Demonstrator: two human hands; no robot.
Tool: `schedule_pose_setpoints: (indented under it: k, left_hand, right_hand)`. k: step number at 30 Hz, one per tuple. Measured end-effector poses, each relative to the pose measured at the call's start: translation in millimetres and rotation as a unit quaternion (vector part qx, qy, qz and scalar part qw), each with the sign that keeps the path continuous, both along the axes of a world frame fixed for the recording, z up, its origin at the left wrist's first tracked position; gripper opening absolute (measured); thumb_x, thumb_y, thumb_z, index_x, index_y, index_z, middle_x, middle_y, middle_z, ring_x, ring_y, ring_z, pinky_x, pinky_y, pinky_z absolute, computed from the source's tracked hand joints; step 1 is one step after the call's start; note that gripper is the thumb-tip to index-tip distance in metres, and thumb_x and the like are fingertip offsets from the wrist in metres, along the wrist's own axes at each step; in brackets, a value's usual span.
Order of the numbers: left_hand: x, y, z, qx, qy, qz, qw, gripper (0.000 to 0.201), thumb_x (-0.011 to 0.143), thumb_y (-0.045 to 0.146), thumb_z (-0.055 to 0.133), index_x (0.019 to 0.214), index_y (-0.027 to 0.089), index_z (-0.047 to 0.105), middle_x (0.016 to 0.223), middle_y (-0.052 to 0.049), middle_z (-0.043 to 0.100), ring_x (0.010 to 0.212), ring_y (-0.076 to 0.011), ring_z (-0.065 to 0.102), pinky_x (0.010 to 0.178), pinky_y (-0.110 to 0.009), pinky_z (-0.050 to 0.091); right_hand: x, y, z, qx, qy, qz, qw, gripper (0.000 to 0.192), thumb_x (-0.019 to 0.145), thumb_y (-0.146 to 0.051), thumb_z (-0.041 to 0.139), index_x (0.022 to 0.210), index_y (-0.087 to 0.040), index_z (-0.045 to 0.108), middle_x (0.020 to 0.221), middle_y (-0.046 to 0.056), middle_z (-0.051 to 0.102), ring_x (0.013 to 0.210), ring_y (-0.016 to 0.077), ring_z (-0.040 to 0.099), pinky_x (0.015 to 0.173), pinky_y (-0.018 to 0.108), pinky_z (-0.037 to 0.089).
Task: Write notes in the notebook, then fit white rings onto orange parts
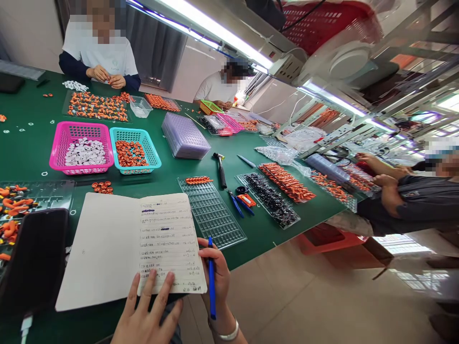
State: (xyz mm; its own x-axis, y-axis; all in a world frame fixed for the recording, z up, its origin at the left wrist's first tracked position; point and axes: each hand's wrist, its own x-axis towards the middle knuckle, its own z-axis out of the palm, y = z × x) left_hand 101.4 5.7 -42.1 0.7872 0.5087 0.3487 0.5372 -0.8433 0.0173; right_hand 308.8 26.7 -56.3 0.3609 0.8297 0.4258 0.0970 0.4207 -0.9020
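Holding the open notebook [132,248] as our landmark, we see it lie on the green table [32,143] at the near edge, its right page full of handwritten lines and its left page blank. Our left hand [148,310] rests with spread fingers flat on the lower edge of the written page. Our right hand [217,274] is just beside the right edge of the notebook and is closed around a blue pen [211,277], which stands nearly upright with its tip pointing down past the wrist. Left of the notebook a dark phone [36,258] lies touching or almost touching the blank page. Behind the notebook stand a pink basket [59,143] with white rings and a teal basket [152,153] with orange rings, side by side. To the right behind the notebook is a clear grid tray [215,220], and further right of it a small hammer [220,169] and blue-handled pliers [238,205]. Far behind the notebook one person sits at the table with both hands together, a second person sits further back to the right, and a third person works at the right side.
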Motion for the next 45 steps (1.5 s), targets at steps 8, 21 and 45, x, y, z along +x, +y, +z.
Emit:
schedule_pose_setpoints:
  k: [8, 21, 45]
  left_hand:
    - [4.7, -6.2, -1.4, -0.012, 0.003, 0.036, 0.999, 0.048, 0.082, 0.057, 0.063, 0.127, 0.039, 0.063, 0.15, -0.004, 0.049, 0.132, -0.0387, 0.04, 0.111, -0.06, 0.005]
    - [4.3, -4.9, 1.0, -0.008, 0.012, 0.036, 0.999, 0.05, 0.08, 0.056, 0.066, 0.127, 0.038, 0.063, 0.149, -0.004, 0.049, 0.131, -0.0377, 0.042, 0.113, -0.06, -0.002]
    - [5.8, -9.5, -1.1, -0.015, 0.024, 0.05, 0.998, 0.051, 0.079, 0.055, 0.069, 0.128, 0.04, 0.062, 0.15, -0.001, 0.048, 0.133, -0.0375, 0.041, 0.114, -0.06, 0.003]
  right_hand:
    - [-0.3, -0.1, -1.0, 0.0, -0.001, -0.001, 1.0, 0.013, 0.09, -0.022, 0.059, 0.094, -0.03, 0.068, 0.109, 0.005, 0.065, 0.097, 0.0236, 0.066, 0.071, 0.038, 0.059]
    - [1.9, -0.6, -3.0, -0.013, -0.018, -0.022, 1.0, 0.006, 0.089, -0.026, 0.061, 0.089, -0.026, 0.066, 0.108, 0.007, 0.065, 0.095, 0.0243, 0.067, 0.067, 0.037, 0.061]
    - [0.8, -0.5, -1.6, -0.014, -0.015, -0.018, 1.0, 0.005, 0.089, -0.027, 0.062, 0.09, -0.028, 0.067, 0.108, 0.005, 0.066, 0.094, 0.0242, 0.066, 0.069, 0.038, 0.058]
